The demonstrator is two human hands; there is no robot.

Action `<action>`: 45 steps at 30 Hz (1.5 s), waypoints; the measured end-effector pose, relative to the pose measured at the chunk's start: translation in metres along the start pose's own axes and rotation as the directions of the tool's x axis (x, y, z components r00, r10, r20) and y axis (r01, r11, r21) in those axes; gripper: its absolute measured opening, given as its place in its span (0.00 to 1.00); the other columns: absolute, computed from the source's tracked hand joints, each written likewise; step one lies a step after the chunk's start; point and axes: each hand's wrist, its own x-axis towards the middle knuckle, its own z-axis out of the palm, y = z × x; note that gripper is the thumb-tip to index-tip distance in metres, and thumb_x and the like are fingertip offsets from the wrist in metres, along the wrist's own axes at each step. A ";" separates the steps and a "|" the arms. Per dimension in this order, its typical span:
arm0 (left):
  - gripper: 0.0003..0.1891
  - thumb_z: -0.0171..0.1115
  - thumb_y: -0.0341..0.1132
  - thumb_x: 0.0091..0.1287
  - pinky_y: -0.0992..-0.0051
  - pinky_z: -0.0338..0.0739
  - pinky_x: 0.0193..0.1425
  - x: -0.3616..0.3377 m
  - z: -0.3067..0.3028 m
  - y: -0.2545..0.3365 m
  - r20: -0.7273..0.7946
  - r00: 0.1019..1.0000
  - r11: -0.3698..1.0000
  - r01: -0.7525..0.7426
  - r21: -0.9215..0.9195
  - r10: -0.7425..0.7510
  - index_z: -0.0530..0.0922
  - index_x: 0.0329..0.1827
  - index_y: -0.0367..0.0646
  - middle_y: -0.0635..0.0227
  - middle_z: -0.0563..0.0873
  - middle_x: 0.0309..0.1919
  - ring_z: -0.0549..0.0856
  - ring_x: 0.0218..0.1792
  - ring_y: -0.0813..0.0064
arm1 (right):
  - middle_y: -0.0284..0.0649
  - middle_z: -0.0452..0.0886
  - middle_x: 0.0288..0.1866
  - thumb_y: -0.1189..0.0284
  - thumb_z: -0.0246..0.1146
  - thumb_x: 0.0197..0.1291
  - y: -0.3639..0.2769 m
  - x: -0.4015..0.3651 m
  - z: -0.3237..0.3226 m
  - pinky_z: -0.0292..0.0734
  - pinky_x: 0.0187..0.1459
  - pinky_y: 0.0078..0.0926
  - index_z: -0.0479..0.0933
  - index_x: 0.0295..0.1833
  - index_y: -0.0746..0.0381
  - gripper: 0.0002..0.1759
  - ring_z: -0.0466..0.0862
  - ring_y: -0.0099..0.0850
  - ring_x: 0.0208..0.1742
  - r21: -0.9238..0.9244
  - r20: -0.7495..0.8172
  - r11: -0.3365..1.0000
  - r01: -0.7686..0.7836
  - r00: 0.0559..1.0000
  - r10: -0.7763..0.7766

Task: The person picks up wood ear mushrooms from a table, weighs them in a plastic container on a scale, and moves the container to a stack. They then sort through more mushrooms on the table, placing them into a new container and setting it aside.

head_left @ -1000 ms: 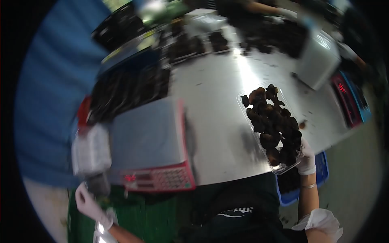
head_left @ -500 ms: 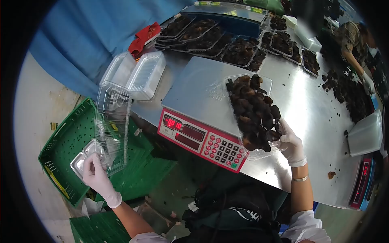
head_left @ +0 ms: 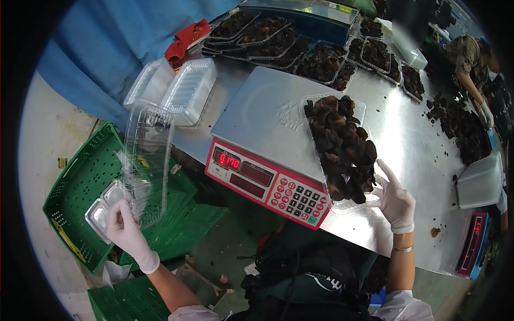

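My gloved left hand (head_left: 126, 230) pinches the lower end of a clear plastic container (head_left: 145, 166), holding it upright over a green crate. On the scale (head_left: 257, 112) sits a clear tray of dark wood ear mushrooms (head_left: 342, 144), its near end reaching past the platform's right front corner. My gloved right hand (head_left: 396, 206) is at that near end, index finger stretched out and fingers apart, fingertips right at the tray's rim. The scale's red display (head_left: 229, 160) reads 0.170.
Stacked empty trays (head_left: 190, 91) stand left of the scale. Filled trays (head_left: 321, 61) line the back. Green crates (head_left: 80, 198) are at lower left, one holding clear plastic pieces. At right are loose mushrooms (head_left: 466, 134), a tray stack (head_left: 479, 182), a second scale (head_left: 474, 243) and a co-worker's gloved hand (head_left: 486, 115).
The scale's display has gone from -0.010 to 0.170. My right hand's fingers have loosened and spread at the tray's end. The left hand keeps its hold on the clear container.
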 end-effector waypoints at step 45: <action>0.06 0.74 0.26 0.61 0.76 0.74 0.29 -0.006 0.188 0.108 0.124 0.664 0.674 -0.735 -0.072 0.737 0.86 0.39 0.42 0.68 0.86 0.32 0.81 0.24 0.75 | 0.52 0.69 0.74 0.68 0.61 0.44 -0.051 -0.075 -0.022 0.72 0.71 0.36 0.54 0.80 0.69 0.53 0.72 0.41 0.73 -0.305 -0.223 0.916 0.260 0.916 -0.334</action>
